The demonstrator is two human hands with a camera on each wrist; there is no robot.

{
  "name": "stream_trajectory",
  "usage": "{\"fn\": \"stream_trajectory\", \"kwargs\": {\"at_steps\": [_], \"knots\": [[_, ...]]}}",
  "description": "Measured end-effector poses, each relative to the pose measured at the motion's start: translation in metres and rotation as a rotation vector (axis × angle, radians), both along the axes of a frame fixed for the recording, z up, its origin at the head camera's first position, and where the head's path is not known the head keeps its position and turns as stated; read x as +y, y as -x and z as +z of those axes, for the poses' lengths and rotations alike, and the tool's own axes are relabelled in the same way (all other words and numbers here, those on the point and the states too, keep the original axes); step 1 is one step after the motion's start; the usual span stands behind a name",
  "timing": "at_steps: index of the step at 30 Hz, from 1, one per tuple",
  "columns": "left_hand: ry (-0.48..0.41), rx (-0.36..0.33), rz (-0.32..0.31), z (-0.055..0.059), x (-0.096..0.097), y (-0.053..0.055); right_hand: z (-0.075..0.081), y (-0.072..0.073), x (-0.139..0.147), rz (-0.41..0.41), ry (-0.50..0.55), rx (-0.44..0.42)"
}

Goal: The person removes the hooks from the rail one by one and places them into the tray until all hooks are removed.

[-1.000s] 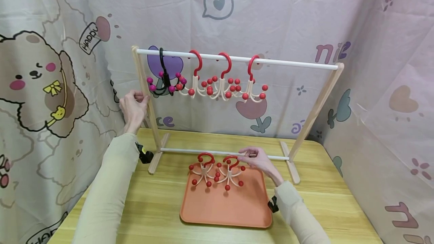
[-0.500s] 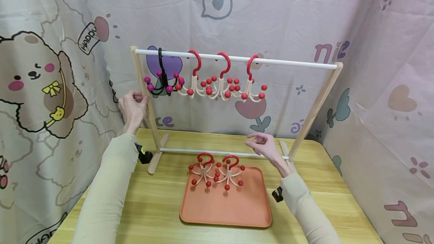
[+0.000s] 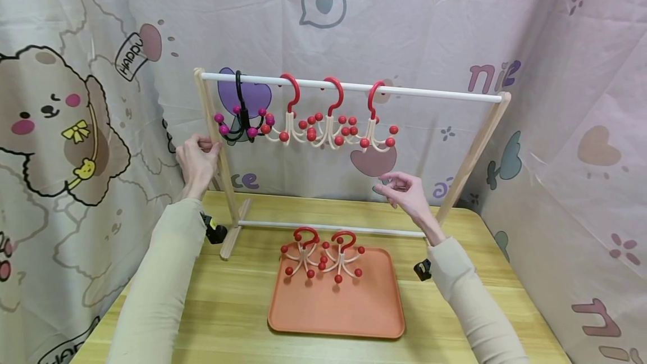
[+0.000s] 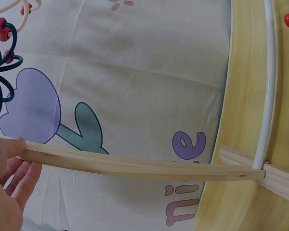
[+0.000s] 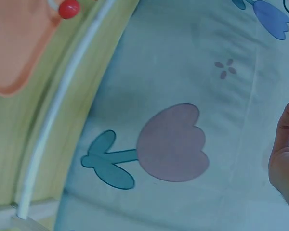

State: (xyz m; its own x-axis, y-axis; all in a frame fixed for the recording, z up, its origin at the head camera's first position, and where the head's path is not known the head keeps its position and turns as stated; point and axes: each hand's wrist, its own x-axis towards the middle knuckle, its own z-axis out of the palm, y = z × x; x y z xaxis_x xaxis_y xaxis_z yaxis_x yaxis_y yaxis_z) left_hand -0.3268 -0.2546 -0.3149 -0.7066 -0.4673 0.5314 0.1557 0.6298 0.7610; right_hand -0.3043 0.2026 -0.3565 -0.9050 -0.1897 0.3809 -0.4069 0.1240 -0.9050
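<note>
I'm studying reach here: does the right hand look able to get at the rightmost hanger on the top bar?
Probably yes: the right hand appears empty, below and to the right of the rightmost hanger, and nothing visible blocks the way between them.

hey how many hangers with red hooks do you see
5. Three hang from the upper white bar: left hanger, middle hanger, right hanger. Two rest on the orange tray: nearer-left hanger, nearer-right hanger. None seems hidden.
</note>
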Motion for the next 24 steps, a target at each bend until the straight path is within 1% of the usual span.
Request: {"fn": "stream_trajectory", "kwargs": {"at_steps": [5,10,17,21,24], "knots": [[0.000,-0.015,0.003,0.000,0.000,0.000,0.021,0.002,-0.001,-0.030,0.029,0.019],[-0.008,-0.024,0.000,0.001,0.000,-0.001,0.046,0.003,-0.004,-0.054,0.072,0.080],[-0.011,-0.023,-0.007,0.001,0.000,-0.001,0.078,0.001,-0.007,-0.076,0.111,0.168],[-0.006,-0.023,-0.005,0.001,-0.001,-0.001,0.091,0.001,-0.011,-0.098,0.124,0.210],[-0.006,-0.031,-0.005,0.001,-0.001,-0.001,0.098,0.003,-0.015,-0.137,0.111,0.236]]}}
